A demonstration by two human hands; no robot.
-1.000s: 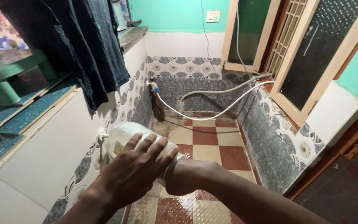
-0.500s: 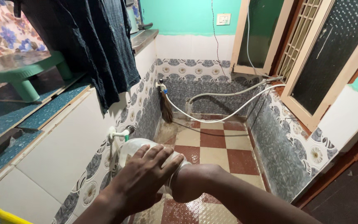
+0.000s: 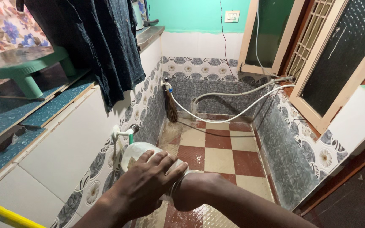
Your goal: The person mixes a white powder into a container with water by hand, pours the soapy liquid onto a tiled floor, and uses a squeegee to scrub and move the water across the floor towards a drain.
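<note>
So there's a clear plastic jar (image 3: 138,154) lying tipped on its side in mid-air, low over the wet red-and-cream checkered floor (image 3: 216,160) of a little tiled wash area, just below a small white tap (image 3: 123,134) that sticks out of the left wall. The left hand (image 3: 146,183) is draped over the top of the jar, fingers (image 3: 159,162) spread a bit and curled down around its curved side, so it's a proper grip and not just a touch. The right hand (image 3: 191,190) is at the jar's mouth end, and it looks like it's pushed inside, because only the wrist and the back of the hand show; I can't tell how its fingers are set, they're hidden by the jar and by the left hand. Further out, the left wall is plain white tile on top with a flowery grey tile band (image 3: 148,105) running round the bottom. A dark shirt (image 3: 102,46) hangs down over a ledge up left, next to a green plastic stool (image 3: 26,67). At the back corner there's a second tap with a small broom (image 3: 172,110) leaning under it, and a white hose (image 3: 233,114) loops across to the window frame (image 3: 330,88) on the right.
</note>
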